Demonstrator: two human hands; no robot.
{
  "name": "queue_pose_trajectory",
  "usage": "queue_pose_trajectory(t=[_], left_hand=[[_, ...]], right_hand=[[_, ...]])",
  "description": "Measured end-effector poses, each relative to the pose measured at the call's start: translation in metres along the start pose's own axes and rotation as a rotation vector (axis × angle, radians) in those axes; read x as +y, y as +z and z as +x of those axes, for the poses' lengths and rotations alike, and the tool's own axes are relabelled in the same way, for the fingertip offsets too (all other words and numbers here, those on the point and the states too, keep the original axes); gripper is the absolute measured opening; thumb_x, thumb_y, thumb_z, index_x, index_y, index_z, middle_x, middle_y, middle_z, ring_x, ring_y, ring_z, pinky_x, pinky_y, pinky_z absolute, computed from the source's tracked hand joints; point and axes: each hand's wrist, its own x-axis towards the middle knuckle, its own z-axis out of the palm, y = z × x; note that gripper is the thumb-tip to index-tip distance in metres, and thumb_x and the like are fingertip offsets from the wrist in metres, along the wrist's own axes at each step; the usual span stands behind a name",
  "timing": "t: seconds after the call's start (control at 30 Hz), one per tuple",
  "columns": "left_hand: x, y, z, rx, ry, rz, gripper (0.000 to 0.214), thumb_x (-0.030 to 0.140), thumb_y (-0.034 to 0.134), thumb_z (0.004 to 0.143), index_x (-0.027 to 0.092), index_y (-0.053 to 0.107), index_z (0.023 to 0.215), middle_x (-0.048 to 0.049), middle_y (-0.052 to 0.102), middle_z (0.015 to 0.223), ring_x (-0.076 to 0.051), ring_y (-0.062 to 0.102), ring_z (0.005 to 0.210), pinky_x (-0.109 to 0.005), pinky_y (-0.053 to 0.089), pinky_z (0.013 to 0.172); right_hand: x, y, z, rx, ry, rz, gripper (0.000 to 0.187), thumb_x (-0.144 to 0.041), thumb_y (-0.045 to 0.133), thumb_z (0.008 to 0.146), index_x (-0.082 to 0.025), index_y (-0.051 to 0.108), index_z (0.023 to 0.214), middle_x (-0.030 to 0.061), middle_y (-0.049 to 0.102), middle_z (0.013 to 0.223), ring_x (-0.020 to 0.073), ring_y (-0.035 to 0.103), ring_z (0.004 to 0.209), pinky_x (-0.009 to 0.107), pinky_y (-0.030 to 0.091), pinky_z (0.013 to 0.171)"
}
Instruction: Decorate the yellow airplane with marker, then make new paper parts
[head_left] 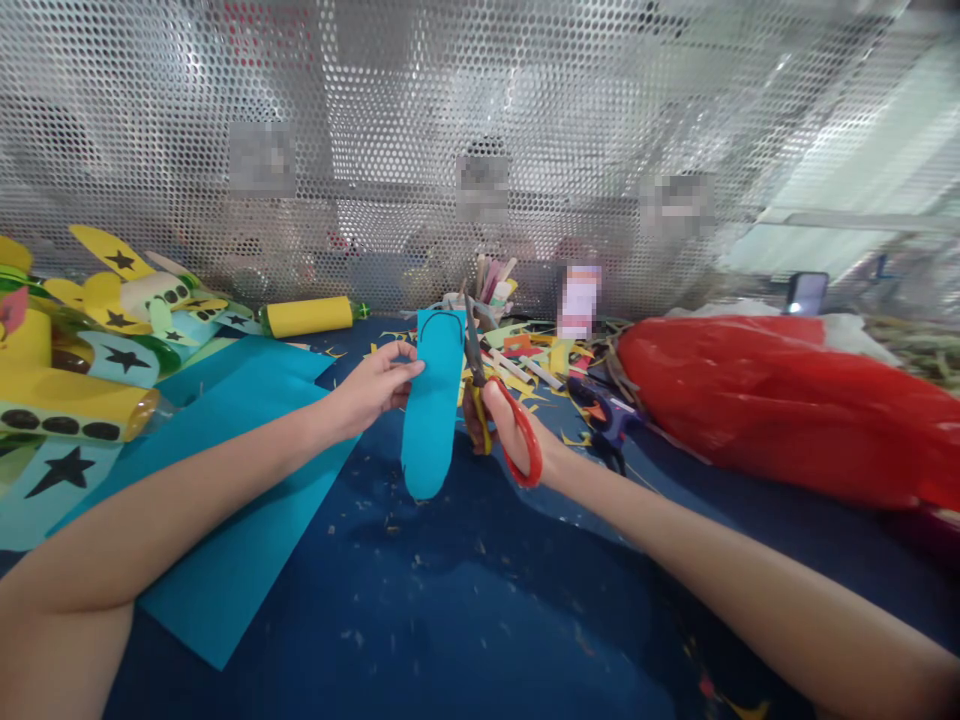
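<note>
My left hand (pixel 375 385) pinches the left edge of a long turquoise paper strip (pixel 433 400) with a rounded lower end and a black curved line drawn near its top. It is held upright above the dark blue table (pixel 480 600). My right hand (pixel 499 420) grips scissors (pixel 495 400) with red and yellow handles. Their blades point up along the strip's right edge, near its top.
A large turquoise sheet (pixel 232 480) lies at the left under my forearm. Yellow and turquoise paper crafts with black stars (pixel 82 350) pile up far left, near a yellow roll (pixel 309 316). A red plastic bag (pixel 787 400) fills the right. Paper scraps (pixel 525 365) and a perforated metal screen (pixel 480 150) lie behind.
</note>
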Motion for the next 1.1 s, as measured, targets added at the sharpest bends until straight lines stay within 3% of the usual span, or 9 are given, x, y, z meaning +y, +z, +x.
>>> queue_pose_trajectory(t=[0.17, 0.7, 1.1], left_hand=[[-0.001, -0.001, 0.001, 0.004, 0.009, -0.007, 0.014, 0.021, 0.060, 0.086, 0.021, 0.047, 0.085, 0.0016, 0.063, 0.072, -0.012, 0.062, 0.061, -0.023, 0.049, 0.060], [0.001, 0.003, -0.003, 0.022, 0.025, -0.015, 0.013, 0.021, 0.060, 0.087, 0.021, 0.047, 0.084, 0.0055, 0.058, 0.067, -0.009, 0.056, 0.056, -0.020, 0.046, 0.057], [0.001, 0.004, -0.004, 0.019, 0.036, 0.003, 0.013, 0.022, 0.059, 0.087, 0.021, 0.046, 0.086, 0.0050, 0.059, 0.068, -0.009, 0.057, 0.057, -0.021, 0.047, 0.059]], right_hand=[[-0.003, -0.002, -0.001, -0.009, 0.061, -0.007, 0.063, -0.081, 0.024, 0.084, -0.023, 0.040, 0.065, -0.0004, 0.047, 0.057, 0.0141, 0.045, 0.053, 0.031, 0.044, 0.052], [-0.007, -0.006, -0.002, -0.002, -0.009, -0.163, 0.064, -0.079, 0.019, 0.087, -0.024, 0.041, 0.064, -0.0001, 0.051, 0.056, 0.0163, 0.048, 0.055, 0.033, 0.039, 0.058], [-0.003, -0.005, -0.001, 0.018, 0.032, -0.157, 0.063, -0.079, 0.021, 0.086, -0.024, 0.041, 0.062, -0.0010, 0.050, 0.054, 0.0160, 0.047, 0.051, 0.033, 0.039, 0.055]])
